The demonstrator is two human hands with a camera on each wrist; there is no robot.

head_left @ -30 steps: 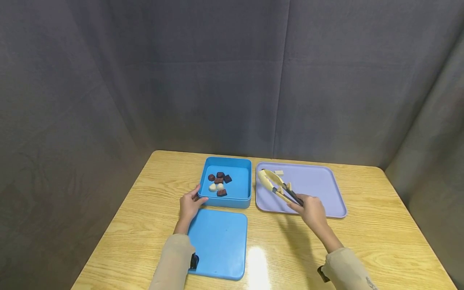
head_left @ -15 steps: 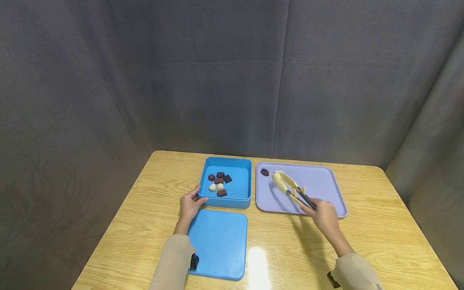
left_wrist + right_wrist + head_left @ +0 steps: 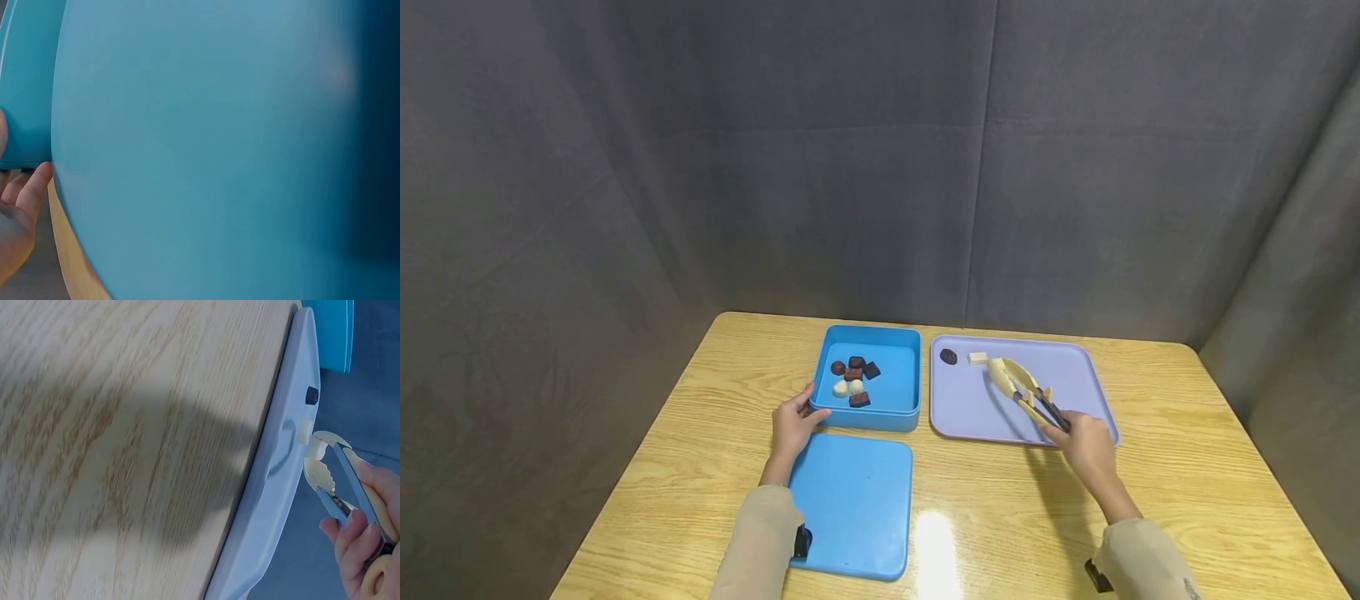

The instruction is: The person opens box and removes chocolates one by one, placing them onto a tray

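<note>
My left hand point(image 3: 792, 423) grips the near left corner of a blue box point(image 3: 872, 422), thumb at the front wall and fingers along the side. In the box lie several chocolates point(image 3: 853, 374), brown and white. My right hand point(image 3: 1086, 443) holds cream-and-black tongs point(image 3: 1026, 392) over a lilac tray point(image 3: 1060, 375). A pale piece point(image 3: 317, 449) shows between the tong tips in the right wrist view. A white block-shaped chocolate point(image 3: 977, 358) lies on the tray just left of the tips, and a dark oval chocolate point(image 3: 948, 357) sits further left.
A flat blue lid point(image 3: 853, 508) lies on the wooden table point(image 3: 992, 525) in front of the box, partly under my left forearm; it fills most of the left wrist view. Grey curtains point(image 3: 850, 167) hang behind the table and at both sides.
My right hand and the tongs have moved right across the tray, uncovering the dark oval chocolate and then the white one. My left hand has stayed at the box corner.
</note>
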